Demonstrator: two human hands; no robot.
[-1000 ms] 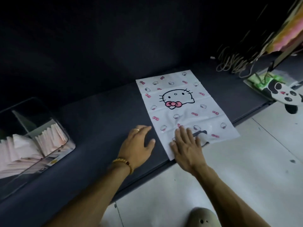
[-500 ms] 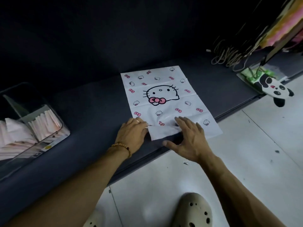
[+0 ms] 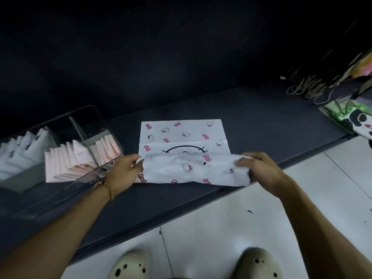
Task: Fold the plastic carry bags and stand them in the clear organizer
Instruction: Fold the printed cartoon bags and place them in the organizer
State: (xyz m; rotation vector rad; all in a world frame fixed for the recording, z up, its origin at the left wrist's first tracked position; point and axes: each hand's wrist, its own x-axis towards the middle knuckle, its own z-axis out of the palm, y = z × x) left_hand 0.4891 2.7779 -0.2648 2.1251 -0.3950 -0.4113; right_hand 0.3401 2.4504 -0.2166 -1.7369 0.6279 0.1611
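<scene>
A white plastic carry bag [image 3: 182,135], printed with small pink bows and cartoon cat faces, was laid flat on the dark table [image 3: 261,125], roughly at its middle and close to the near edge. Its near part was lifted and turned over toward the far side, so that only the top arc of the large black-outlined cat face was left showing above the fold. No brand name or readable writing could be made out on the bag — only the printed figures.

The left end of the folded flap was pinched by the left hand [image 3: 122,174], its fingers [image 3: 135,158] curled onto the plastic; a ring and a beaded bracelet [image 3: 107,188] were worn on that hand and wrist. The right end of the flap was gripped by the right hand [image 3: 259,170], with the fingers closed round the bunched plastic.

The clear organizer [image 3: 94,115] was set on the table to the left, just beside the left hand, and folded white and pale pink bags [image 3: 68,160] were stood upright in its compartments. At the far right of the table a panda-printed bag [image 3: 360,123] and a bundle of cord handles [image 3: 308,87] were seen. Two pale clogs [image 3: 130,266] were visible on the white tiled floor [image 3: 221,218] below.
</scene>
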